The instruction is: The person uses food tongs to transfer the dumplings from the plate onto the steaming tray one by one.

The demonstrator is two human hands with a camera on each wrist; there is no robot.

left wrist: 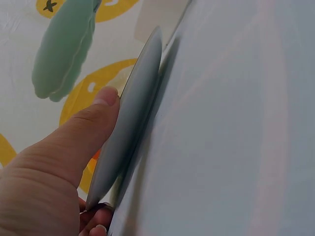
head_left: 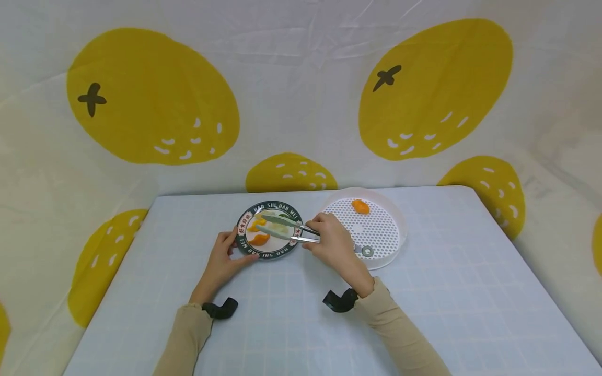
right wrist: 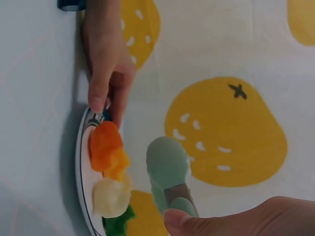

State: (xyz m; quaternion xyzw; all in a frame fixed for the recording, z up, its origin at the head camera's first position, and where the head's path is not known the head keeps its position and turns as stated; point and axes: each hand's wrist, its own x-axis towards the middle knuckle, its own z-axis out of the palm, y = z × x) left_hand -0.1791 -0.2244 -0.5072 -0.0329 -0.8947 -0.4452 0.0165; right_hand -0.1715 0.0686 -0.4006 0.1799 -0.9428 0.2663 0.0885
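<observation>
My left hand grips the near left rim of a round plate with a dark green lettered border. On the plate lie several dumpling-shaped pieces: an orange one, a yellow one, a white one and a green one. My right hand holds metal tongs with pale green tips. In the head view the tips overlap the plate; the left wrist view shows them raised above it, with nothing visible between them.
Right of the plate stands a round white perforated tray bearing one orange piece. The tongs' round hinge end reaches over its near side. A pale checked cloth covers the table. Behind hangs a fruit-printed curtain.
</observation>
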